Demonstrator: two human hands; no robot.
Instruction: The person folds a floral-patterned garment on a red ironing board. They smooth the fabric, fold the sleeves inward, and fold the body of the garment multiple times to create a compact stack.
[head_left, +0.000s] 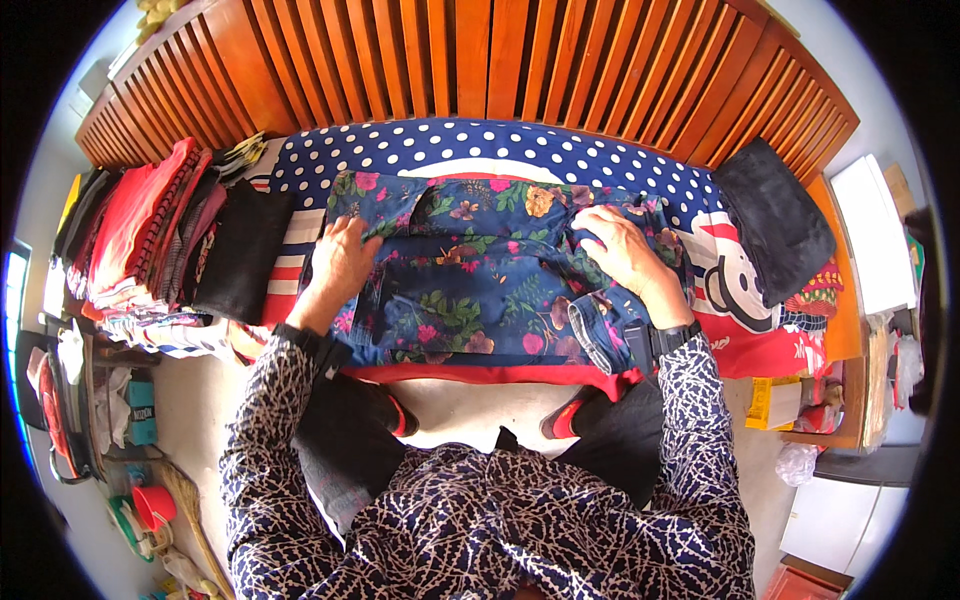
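A dark blue garment with a flower print (465, 300) lies spread out in front of me, with creases across its middle. My left hand (341, 259) rests at its left side, thumb apart from the fingers. On the garment's upper right part lies my right hand (622, 247), fingers slightly bent and thumb apart; the fingertips touch the cloth. Below my right wrist, a folded-over sleeve (600, 330) shows its pale inner cuff. Beneath the garment is a printed bed sheet (465, 139) with white dots on blue and a red border.
Stacked folded clothes (142, 225) stand at the left, a folded black cloth (244, 251) beside them. Another black folded item (776, 221) sits at the right on patterned cloth. A slatted wooden headboard (510, 60) rises behind. A red bucket (154, 506) and a broom (191, 502) are lower left.
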